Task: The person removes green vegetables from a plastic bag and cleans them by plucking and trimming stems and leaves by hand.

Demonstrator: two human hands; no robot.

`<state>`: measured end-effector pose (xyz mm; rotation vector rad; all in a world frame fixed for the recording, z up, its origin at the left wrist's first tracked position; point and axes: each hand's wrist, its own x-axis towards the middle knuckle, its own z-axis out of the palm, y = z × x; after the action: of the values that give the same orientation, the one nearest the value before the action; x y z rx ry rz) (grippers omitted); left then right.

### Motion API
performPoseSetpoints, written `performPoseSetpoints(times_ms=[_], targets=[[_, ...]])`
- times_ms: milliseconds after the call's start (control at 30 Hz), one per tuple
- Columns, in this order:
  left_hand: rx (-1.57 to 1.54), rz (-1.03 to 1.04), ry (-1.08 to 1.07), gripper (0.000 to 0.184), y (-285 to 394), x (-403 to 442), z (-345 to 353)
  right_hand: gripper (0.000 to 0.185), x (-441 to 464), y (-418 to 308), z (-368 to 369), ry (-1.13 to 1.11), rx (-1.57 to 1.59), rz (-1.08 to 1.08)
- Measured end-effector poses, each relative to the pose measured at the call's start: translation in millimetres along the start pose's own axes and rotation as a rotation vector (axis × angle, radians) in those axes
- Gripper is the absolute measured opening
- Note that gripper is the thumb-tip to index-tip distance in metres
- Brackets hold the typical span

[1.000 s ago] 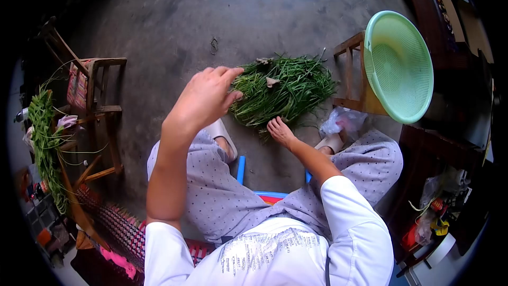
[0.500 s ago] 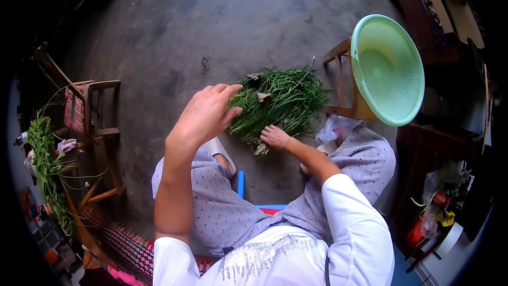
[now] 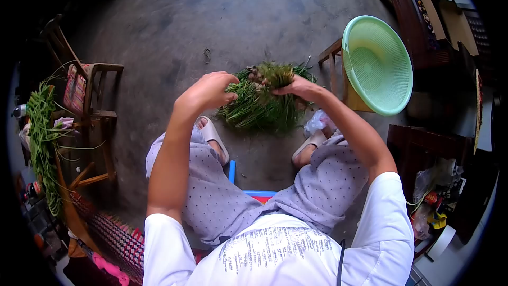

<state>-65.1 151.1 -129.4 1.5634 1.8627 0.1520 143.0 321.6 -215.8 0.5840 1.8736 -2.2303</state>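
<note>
A heap of thin, grass-like green stalks lies on the floor between my feet, with a few dry brownish leaves among it. My right hand grips a bunch of green stalks above the right side of the heap. Motion blurs this bunch. At the heap's upper left is my left hand, its fingers curved and the thumb held apart, with nothing visible between them.
A light green plastic colander rests tilted on a wooden stool to the right. More long greens lie at the left by a wooden chair. A crumpled plastic bag sits near my right foot.
My right hand has risen from the near edge of the heap, lifting a bunch of stalks. My left hand has shifted slightly and stays over the heap's left side.
</note>
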Motion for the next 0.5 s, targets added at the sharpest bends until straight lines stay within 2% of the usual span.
performPoseSetpoints(times_ms=[67, 100, 167, 200, 233, 267, 300, 333, 367, 433, 500], targets=[[0.017, -0.037, -0.187, 0.03, 1.1, 11.2, 13.2, 0.039, -7.0, -19.7, 1.7, 0.075, -0.051, 0.026], [-0.085, -0.029, -0.278, 0.029, -6.4, 20.3, 35.4, 0.039, -8.0, -22.7, 1.5, 0.105, -0.068, 0.036], [-0.113, -0.09, -0.431, 0.036, -13.8, 36.4, 100.1, 0.039, 0.7, -7.9, -3.0, 0.122, -0.069, 0.026], [-0.625, -0.356, -0.654, 0.04, -35.9, 48.5, 159.4, 0.039, 4.9, -1.5, -3.6, 0.133, -0.062, 0.026], [-0.872, -0.606, -0.683, 0.044, -39.3, 50.5, 202.4, 0.038, 8.2, -1.9, 0.3, 0.127, 0.001, 0.047], [-1.138, -0.761, -0.569, 0.036, -60.2, 58.4, 272.7, 0.038, 20.7, 13.5, -2.0, 0.136, -0.097, 0.011], [-1.346, -0.915, -0.358, 0.027, -72.6, 64.0, 328.9, 0.038, 37.9, 31.1, -5.2, 0.15, -0.193, -0.033], [-1.437, -1.084, -0.209, 0.026, -67.9, 62.0, 352.9, 0.038, 48.7, 33.4, -2.6, 0.154, -0.212, -0.046], [-1.528, -1.26, -0.061, 0.026, -56.6, 55.7, 374.5, 0.036, 61.1, 31.0, -2.1, 0.167, -0.319, 0.066], [-1.963, -1.398, 0.209, 0.03, -43.8, 56.0, 394.3, 0.036, 117.7, 98.5, -17.5, 0.181, -0.272, 0.1], [-2.223, -1.257, 0.32, 0.031, -45.3, 61.9, 406.3, 0.048, 148.7, 118.0, -23.0, 0.177, -0.41, 0.079]])
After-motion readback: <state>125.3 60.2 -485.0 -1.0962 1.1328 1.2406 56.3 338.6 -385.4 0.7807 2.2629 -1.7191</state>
